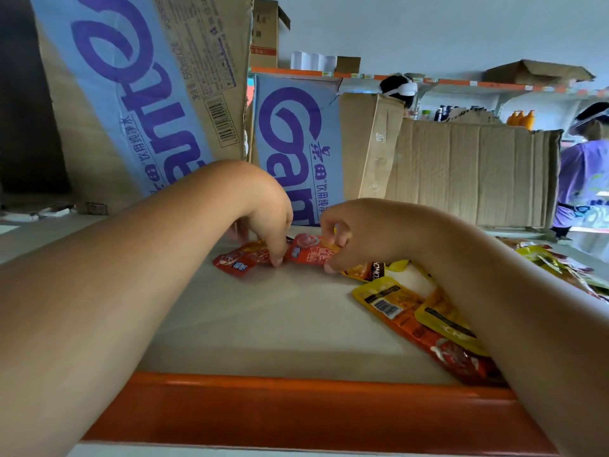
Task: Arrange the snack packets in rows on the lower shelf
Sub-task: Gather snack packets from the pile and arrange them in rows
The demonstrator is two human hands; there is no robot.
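Two small red snack packets lie side by side far back on the pale shelf board (270,324). My left hand (263,209) reaches in and pinches the left red packet (239,260) with curled fingers. My right hand (349,232) pinches the right red packet (308,252) at its right end. Under and beside my right forearm lies a loose heap of yellow and orange packets (392,301), partly hidden by the arm. More yellow packets (543,258) lie at the far right.
An orange shelf lip (296,407) runs along the front edge. Blue-printed cardboard cartons (296,143) and a plain cardboard sheet (471,173) stand along the back of the shelf. Two people (583,166) stand beyond, at the right.
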